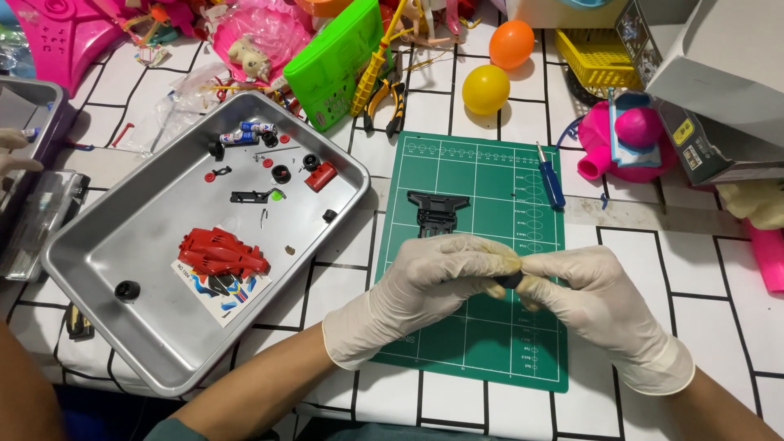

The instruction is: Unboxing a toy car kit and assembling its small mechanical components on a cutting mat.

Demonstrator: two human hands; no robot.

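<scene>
Both of my hands wear white gloves and meet over a green cutting mat [482,229]. My left hand [425,282] and my right hand [584,294] pinch a small black part [509,280] between their fingertips; most of it is hidden. A black plastic chassis piece [438,211] lies on the mat just beyond my left hand. A blue-handled screwdriver [552,181] rests at the mat's far right edge.
A metal tray [106,237] on the left holds a red toy car body [219,251], a sticker sheet, black wheels and small parts. Yellow [485,89] and orange [511,43] balls, pliers, pink toys and grey boxes crowd the back. Another gloved hand [12,151] shows at far left.
</scene>
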